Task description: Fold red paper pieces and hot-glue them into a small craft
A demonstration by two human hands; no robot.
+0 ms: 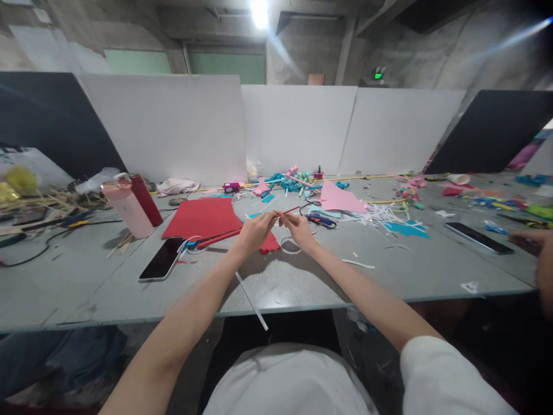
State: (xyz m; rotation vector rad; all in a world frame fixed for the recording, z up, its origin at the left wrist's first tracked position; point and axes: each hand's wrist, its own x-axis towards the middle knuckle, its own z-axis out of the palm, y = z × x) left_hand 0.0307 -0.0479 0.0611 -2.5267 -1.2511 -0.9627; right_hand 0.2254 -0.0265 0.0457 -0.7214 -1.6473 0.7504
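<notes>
My left hand (258, 229) and my right hand (298, 226) meet above the middle of the table, fingers pinched on a thin red strip (290, 211) that sticks out to the right. Under and beside my left hand lie a red rolled piece (219, 238) and a small red scrap (270, 244). A large red sheet (203, 218) is spread farther left. Below my right hand rests a white ring (290, 245). A blue glue gun (320, 220) lies just right of that hand.
A black phone (162, 259), a pink bottle (128, 208) and a red bottle (146, 200) are at left. Pink paper (341, 197), white shreds (378, 215), blue paper (406, 229) and another phone (478, 238) are at right. Another person's hand (531, 239) is at the right edge.
</notes>
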